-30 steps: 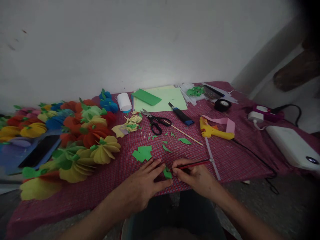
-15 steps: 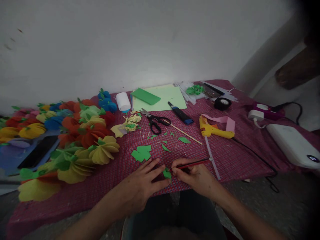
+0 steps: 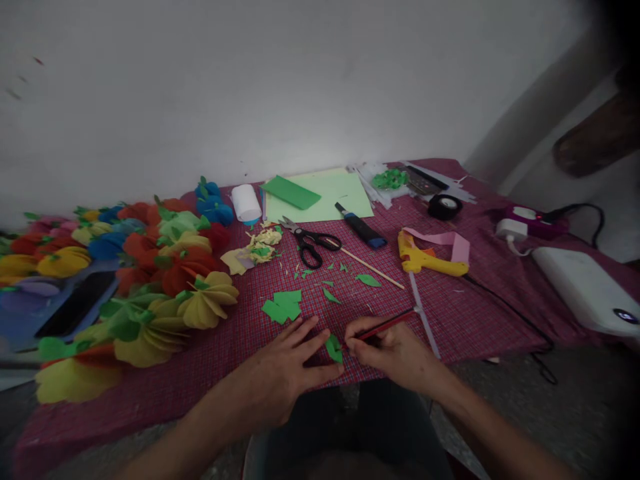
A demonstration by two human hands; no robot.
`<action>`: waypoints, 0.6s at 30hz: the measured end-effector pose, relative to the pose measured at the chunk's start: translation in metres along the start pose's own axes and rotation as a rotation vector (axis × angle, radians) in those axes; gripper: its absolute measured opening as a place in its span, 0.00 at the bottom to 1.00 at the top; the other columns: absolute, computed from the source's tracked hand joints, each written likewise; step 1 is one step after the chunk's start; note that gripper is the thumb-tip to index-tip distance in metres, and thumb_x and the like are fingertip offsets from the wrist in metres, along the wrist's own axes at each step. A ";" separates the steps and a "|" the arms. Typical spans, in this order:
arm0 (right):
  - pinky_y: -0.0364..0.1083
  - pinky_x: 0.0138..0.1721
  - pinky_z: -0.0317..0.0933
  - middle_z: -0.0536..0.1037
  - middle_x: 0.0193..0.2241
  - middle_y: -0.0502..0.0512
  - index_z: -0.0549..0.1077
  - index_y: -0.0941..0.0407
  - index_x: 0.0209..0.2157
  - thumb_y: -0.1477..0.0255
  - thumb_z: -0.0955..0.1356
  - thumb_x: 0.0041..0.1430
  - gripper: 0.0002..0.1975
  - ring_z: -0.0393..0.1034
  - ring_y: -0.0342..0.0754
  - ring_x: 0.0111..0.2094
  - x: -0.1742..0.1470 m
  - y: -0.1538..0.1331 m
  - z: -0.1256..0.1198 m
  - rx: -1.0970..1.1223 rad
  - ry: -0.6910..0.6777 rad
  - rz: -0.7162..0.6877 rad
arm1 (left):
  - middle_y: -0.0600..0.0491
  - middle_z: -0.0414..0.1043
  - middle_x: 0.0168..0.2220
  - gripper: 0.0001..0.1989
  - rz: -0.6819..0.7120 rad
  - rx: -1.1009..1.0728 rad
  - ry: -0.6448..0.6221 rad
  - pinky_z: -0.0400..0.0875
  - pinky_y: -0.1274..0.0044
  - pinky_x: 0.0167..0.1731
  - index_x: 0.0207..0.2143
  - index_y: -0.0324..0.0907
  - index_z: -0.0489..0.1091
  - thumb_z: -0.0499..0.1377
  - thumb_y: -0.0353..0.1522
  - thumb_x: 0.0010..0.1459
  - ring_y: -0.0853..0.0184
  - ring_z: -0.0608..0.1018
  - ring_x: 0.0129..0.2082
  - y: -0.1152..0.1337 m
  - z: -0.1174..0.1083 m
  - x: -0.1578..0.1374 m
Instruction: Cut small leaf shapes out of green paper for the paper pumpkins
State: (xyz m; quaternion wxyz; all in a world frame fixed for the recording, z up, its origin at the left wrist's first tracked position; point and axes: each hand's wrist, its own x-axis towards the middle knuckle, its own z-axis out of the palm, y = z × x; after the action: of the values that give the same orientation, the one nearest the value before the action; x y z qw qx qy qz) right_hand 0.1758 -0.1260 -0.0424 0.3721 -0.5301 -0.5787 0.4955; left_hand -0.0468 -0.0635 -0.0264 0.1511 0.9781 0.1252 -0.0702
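My left hand [image 3: 285, 367] lies flat on the table with its fingers spread. Between its index finger and thumb is a small green paper piece [image 3: 333, 347], which the fingertips touch at its edges. A red and black pencil [image 3: 383, 327] is pinched in my right hand [image 3: 393, 353], its point close to the right side of that paper. Beyond my left fingers lie green paper rectangles [image 3: 283, 307]. Two cut green leaf shapes [image 3: 369, 280] and small scraps rest farther out, near black-handled scissors [image 3: 311, 243].
Colourful paper pumpkins [image 3: 183, 270] crowd the left side, beside a dark phone [image 3: 75, 303]. A yellow glue gun [image 3: 433, 259] with a trailing cord lies right. A blue-black cutter [image 3: 361, 227], a wooden stick [image 3: 373, 265] and a white power bank [image 3: 585, 290] are also on the cloth.
My right hand has drawn back slightly to the right, and the pencil's rear end has tilted up and leftward. More of the green paper piece shows. My left hand stays put.
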 end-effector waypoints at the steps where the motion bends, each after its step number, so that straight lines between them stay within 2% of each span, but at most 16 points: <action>1: 0.39 0.25 0.53 0.65 0.21 0.46 0.70 0.57 0.27 0.77 0.63 0.53 0.05 0.59 0.41 0.24 0.000 0.000 0.000 0.000 -0.005 -0.005 | 0.47 0.48 0.64 0.36 -0.003 -0.001 -0.004 0.49 0.53 0.57 0.58 0.54 0.57 0.56 0.20 0.47 0.48 0.45 0.63 0.000 -0.001 0.000; 6: 0.40 0.25 0.52 0.65 0.22 0.46 0.70 0.57 0.26 0.78 0.63 0.53 0.05 0.58 0.41 0.25 0.002 0.002 -0.002 -0.005 -0.032 -0.028 | 0.47 0.48 0.64 0.36 -0.004 -0.008 -0.015 0.49 0.52 0.56 0.58 0.55 0.57 0.56 0.20 0.48 0.47 0.45 0.63 0.001 -0.002 0.001; 14: 0.39 0.21 0.49 0.62 0.18 0.44 0.71 0.57 0.26 0.76 0.65 0.51 0.04 0.53 0.39 0.20 0.004 0.006 -0.005 -0.039 -0.105 0.030 | 0.48 0.47 0.64 0.36 0.016 -0.007 0.020 0.49 0.53 0.57 0.58 0.56 0.56 0.56 0.20 0.49 0.49 0.44 0.64 -0.001 0.000 -0.001; 16: 0.39 0.21 0.50 0.64 0.18 0.44 0.71 0.58 0.26 0.76 0.66 0.51 0.03 0.55 0.38 0.19 0.004 0.008 -0.008 0.024 -0.133 0.059 | 0.48 0.47 0.64 0.36 0.017 -0.008 0.022 0.49 0.54 0.57 0.58 0.57 0.56 0.56 0.21 0.49 0.49 0.43 0.64 -0.001 0.000 -0.002; 18: 0.38 0.21 0.53 0.68 0.18 0.45 0.71 0.58 0.27 0.75 0.66 0.52 0.02 0.58 0.38 0.19 0.005 0.010 -0.011 0.148 -0.095 0.088 | 0.48 0.46 0.64 0.36 0.017 -0.011 0.022 0.49 0.54 0.57 0.58 0.57 0.56 0.55 0.21 0.49 0.49 0.42 0.64 0.000 -0.001 -0.003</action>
State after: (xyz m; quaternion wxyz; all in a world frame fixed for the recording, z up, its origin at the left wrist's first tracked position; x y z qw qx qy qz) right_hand 0.1880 -0.1193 -0.0502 0.3603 -0.5021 -0.5338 0.5771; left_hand -0.0495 -0.0636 -0.0251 0.1556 0.9790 0.1188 -0.0574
